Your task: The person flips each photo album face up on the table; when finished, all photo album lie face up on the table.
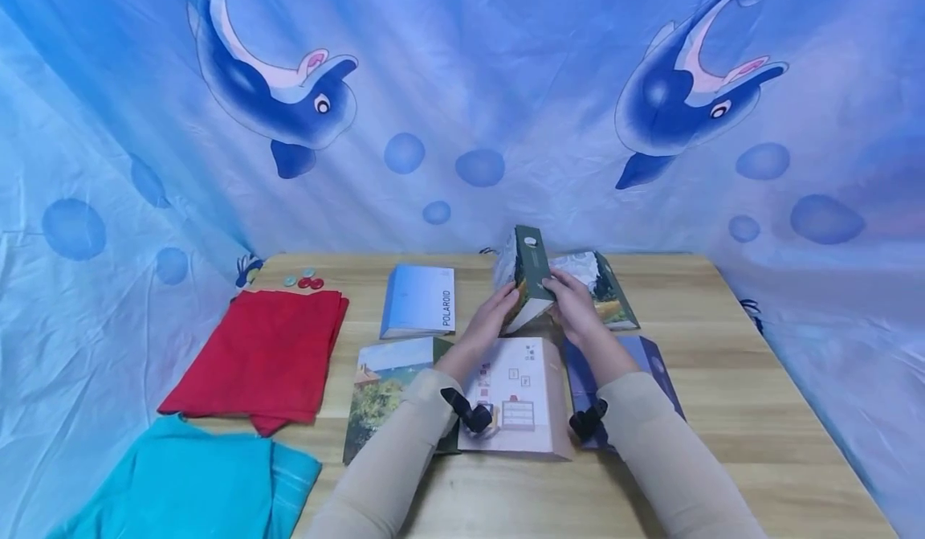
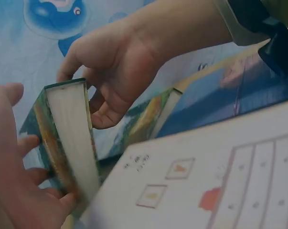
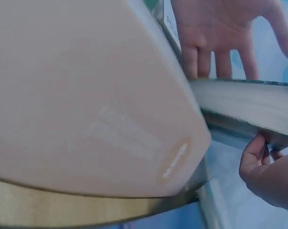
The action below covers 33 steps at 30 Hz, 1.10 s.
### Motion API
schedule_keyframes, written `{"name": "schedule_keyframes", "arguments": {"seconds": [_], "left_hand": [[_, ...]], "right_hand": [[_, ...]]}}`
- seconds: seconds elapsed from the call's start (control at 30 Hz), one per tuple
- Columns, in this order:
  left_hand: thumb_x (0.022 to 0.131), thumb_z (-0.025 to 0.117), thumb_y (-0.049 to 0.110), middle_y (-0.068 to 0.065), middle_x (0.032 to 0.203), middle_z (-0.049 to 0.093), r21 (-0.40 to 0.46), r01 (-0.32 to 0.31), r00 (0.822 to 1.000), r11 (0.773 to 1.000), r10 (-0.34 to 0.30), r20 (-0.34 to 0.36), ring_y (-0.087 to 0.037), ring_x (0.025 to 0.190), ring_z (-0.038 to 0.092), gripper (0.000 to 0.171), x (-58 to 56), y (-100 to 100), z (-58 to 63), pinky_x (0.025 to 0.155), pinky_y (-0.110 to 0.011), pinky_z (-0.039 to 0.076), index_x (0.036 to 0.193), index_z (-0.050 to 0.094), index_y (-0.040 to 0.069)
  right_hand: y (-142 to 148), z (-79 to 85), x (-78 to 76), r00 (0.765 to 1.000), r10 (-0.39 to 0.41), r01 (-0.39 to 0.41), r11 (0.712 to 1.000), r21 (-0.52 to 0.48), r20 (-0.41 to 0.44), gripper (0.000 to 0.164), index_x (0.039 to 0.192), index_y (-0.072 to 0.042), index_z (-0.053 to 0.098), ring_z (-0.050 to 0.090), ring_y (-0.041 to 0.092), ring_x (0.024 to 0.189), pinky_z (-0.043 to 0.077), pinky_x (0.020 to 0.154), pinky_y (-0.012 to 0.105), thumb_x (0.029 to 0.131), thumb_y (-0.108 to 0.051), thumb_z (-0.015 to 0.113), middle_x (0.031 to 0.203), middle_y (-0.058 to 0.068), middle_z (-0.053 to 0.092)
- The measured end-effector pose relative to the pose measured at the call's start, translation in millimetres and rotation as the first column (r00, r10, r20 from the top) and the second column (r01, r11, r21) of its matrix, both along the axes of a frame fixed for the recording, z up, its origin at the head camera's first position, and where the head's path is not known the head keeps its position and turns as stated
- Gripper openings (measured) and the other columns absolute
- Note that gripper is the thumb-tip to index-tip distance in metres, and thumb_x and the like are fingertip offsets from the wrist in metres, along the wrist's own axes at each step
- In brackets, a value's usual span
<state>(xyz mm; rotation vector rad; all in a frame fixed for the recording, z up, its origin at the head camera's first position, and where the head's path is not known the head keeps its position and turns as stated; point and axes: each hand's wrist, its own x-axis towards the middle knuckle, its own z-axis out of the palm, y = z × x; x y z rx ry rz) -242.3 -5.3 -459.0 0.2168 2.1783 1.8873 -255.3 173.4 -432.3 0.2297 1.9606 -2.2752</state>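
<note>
A thick book (image 1: pixel 533 262) with a dark green spine and a painted landscape cover is held up, tilted, above the back of the table. My right hand (image 1: pixel 574 306) pinches it at the spine side, thumb on one face, as the right wrist view also shows. On the opposite cover lie the straight fingers of my left hand (image 3: pixel 220 28), its thumb standing away from the book. The white page block (image 2: pixel 69 129) faces the left wrist camera. Beneath my forearms are a white book (image 1: pixel 516 394) with line drawings, a landscape-covered book (image 1: pixel 386 398) and a dark blue book (image 1: pixel 650 366).
Behind the right hand lies another landscape book (image 1: pixel 614 298). A blue POLAROID book (image 1: pixel 419 298) is at the back left. Folded red cloth (image 1: pixel 267 354) and turquoise cloth (image 1: pixel 195 475) lie leftward, with several small red and green discs (image 1: pixel 304 282) behind. A dolphin-print curtain (image 1: pixel 462 81) hangs behind.
</note>
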Motion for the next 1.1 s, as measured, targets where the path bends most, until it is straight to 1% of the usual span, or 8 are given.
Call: {"name": "schedule_keyframes", "arguments": {"seconds": [0.1,0.27,0.37,0.47,0.63,0.77,0.93,1.1], "left_hand": [[0.105,0.041,0.056,-0.008,0.166,0.026,0.043,0.027,0.999,0.999,-0.025,-0.026,-0.032,0.149,0.030,0.065,-1.3,-2.2,11.1,0.118,-0.050,0.030,0.161,0.029,0.026],[0.105,0.047,0.050,-0.002,0.166,0.027,0.089,-0.004,0.998,0.996,0.010,-0.065,-0.033,0.146,0.037,0.065,0.9,-9.9,22.5,0.112,-0.050,0.040,0.162,0.026,0.027],[0.104,0.050,0.048,-0.005,0.162,0.035,0.049,-0.045,0.992,0.998,0.050,-0.112,-0.031,0.142,0.043,0.066,2.1,-15.8,24.9,0.108,-0.048,0.045,0.162,0.028,0.026],[0.104,0.051,0.049,-0.008,0.160,0.039,-0.016,-0.086,0.976,0.996,0.081,-0.202,-0.029,0.140,0.046,0.067,0.2,-23.6,28.7,0.108,-0.045,0.045,0.161,0.031,0.021],[0.105,0.051,0.046,-0.008,0.163,0.032,-0.076,-0.154,0.945,0.985,0.125,-0.301,-0.027,0.148,0.033,0.064,-5.2,-37.0,33.5,0.117,-0.043,0.035,0.157,0.038,0.010],[0.104,0.052,0.045,-0.008,0.165,0.029,-0.089,-0.185,0.954,0.979,0.157,-0.256,-0.028,0.151,0.026,0.063,-7.8,-44.1,30.2,0.120,-0.046,0.029,0.155,0.042,0.009],[0.103,0.051,0.052,-0.004,0.166,0.027,-0.080,-0.165,0.979,0.983,0.153,-0.135,-0.029,0.150,0.029,0.067,-7.2,-47.9,17.6,0.119,-0.048,0.031,0.157,0.039,0.015],[0.101,0.048,0.059,-0.007,0.165,0.028,-0.100,-0.134,0.990,0.986,0.130,-0.054,-0.032,0.150,0.027,0.075,-7.6,-49.6,7.7,0.119,-0.053,0.028,0.160,0.032,0.015]], "right_hand": [[-6.1,8.4,0.9,0.998,0.019,-0.016,0.998,0.057,-0.053,0.052,0.155,-0.009,0.042,0.062,0.008,0.096,0.052,0.084,0.026,0.105,-0.021,0.055,0.140,0.016,0.051],[-14.9,11.3,5.3,0.992,0.092,-0.084,0.992,0.092,-0.088,0.054,0.156,-0.012,0.041,0.057,0.024,0.121,0.049,0.101,0.043,0.107,-0.033,0.053,0.145,0.015,0.048],[-18.6,9.9,7.4,0.985,0.139,-0.131,0.988,0.076,-0.102,0.052,0.155,-0.011,0.041,0.053,0.031,0.126,0.046,0.106,0.050,0.109,-0.033,0.048,0.148,0.017,0.047],[-21.4,9.3,7.3,0.973,0.201,-0.191,0.977,0.089,-0.116,0.051,0.155,-0.008,0.040,0.050,0.038,0.130,0.039,0.111,0.057,0.110,-0.030,0.046,0.149,0.021,0.047],[-24.6,5.4,3.4,0.962,0.261,-0.253,0.963,0.097,-0.086,0.055,0.156,-0.001,0.034,0.037,0.045,0.141,0.032,0.116,0.058,0.109,-0.026,0.047,0.156,0.025,0.038],[-23.5,-3.7,-1.4,0.970,0.243,-0.240,0.958,0.159,0.002,0.059,0.157,0.001,0.029,0.031,0.044,0.146,0.029,0.118,0.055,0.108,-0.027,0.048,0.159,0.026,0.031],[-21.1,-16.0,-6.8,0.954,0.265,-0.295,0.917,0.267,0.142,0.074,0.162,-0.006,0.017,0.020,0.044,0.150,0.025,0.120,0.056,0.106,-0.038,0.052,0.166,0.021,0.018],[-21.0,-17.8,-6.6,0.953,0.254,-0.290,0.924,0.250,0.165,0.079,0.163,-0.010,0.013,0.010,0.042,0.153,0.020,0.120,0.060,0.104,-0.041,0.055,0.168,0.017,0.009]]}}
